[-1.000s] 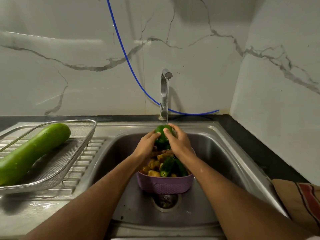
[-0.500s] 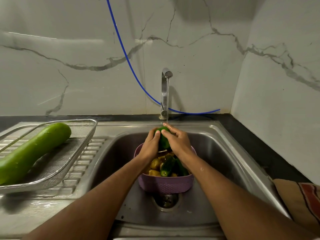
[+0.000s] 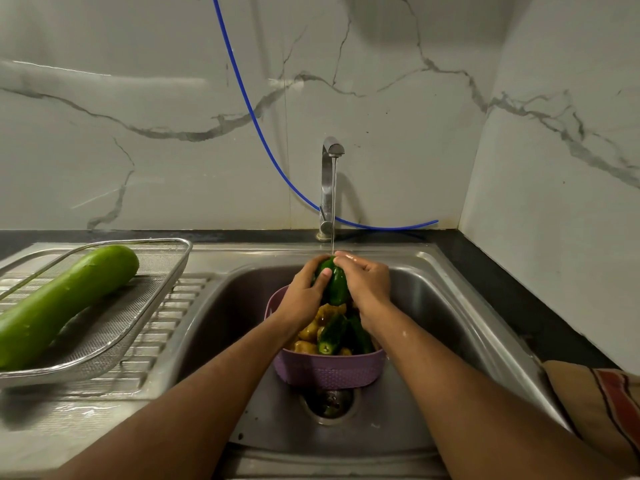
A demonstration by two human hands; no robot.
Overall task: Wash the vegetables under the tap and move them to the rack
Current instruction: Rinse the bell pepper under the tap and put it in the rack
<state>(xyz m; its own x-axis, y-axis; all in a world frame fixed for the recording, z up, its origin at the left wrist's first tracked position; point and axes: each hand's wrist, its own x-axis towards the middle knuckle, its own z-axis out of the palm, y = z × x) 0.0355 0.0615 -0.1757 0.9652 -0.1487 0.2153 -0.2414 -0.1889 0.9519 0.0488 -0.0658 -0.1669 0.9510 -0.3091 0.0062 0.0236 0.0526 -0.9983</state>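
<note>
view from above a steel sink [image 3: 450, 306]. both hands meet at the middle of the scene, at twelve o'clock from a purple basket [image 3: 329, 370] that sits over the drain. the left hand [image 3: 304, 292] and right hand [image 3: 369, 284] curl around one dark green pepper [image 3: 335, 284] from its nine and three o'clock sides, fingers wrapped on it, the left thumb pressed flat on its front. it is held high, directly under the thin stream from the one tap [image 3: 329, 188], probably so the water runs over its skin while the runoff falls into the basket below.

the basket holds more unwashed vegetables: at least two green ones and several yellowish pieces, too heaped to count exactly.

at nine o'clock from the sink, one wire rack [image 3: 114, 327] rests on the ribbed drainboard, likely so drips run off. one long pale green gourd [image 3: 65, 303] lies in it, seemingly washed. one blue hose [image 3: 249, 109] hangs down the marble wall.
</note>
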